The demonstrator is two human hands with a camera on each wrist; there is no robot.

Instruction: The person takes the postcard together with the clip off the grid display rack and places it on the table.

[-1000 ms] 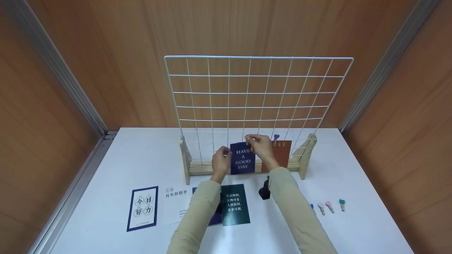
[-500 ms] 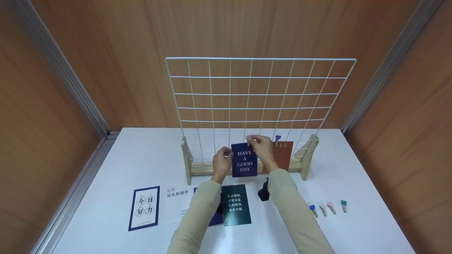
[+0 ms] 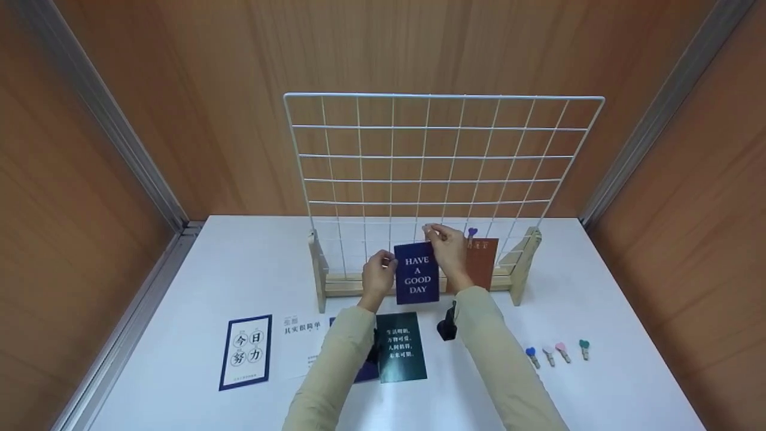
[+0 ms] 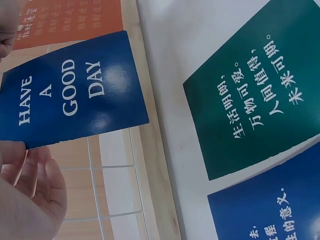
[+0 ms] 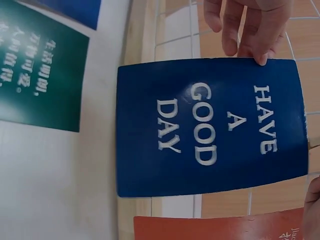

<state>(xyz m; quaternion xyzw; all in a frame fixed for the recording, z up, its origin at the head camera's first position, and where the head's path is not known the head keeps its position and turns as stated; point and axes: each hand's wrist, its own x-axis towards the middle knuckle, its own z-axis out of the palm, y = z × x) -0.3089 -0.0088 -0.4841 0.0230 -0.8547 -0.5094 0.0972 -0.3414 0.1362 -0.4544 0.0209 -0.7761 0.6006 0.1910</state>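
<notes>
A dark blue card reading "HAVE A GOOD DAY" is held upright before the lower part of the white wire grid. My left hand pinches the card's left edge between thumb and fingers. At its top right corner is my right hand, fingertips drawn together just above the edge. In the right wrist view, a small brown clip tip shows at the card's top edge beside that hand; the rest of it is hidden. To the right, a rust-orange card hangs from a purple heart clip.
On the white table lie a blue-bordered card, a white card, a green card and a blue card partly under my left sleeve. Heart clips, one of them green, lie at right. Wooden feet support the grid.
The blue card has come down slightly relative to the grid. My right hand has risen a little, from overlapping the card's corner to just above it. My left hand keeps its grip.
</notes>
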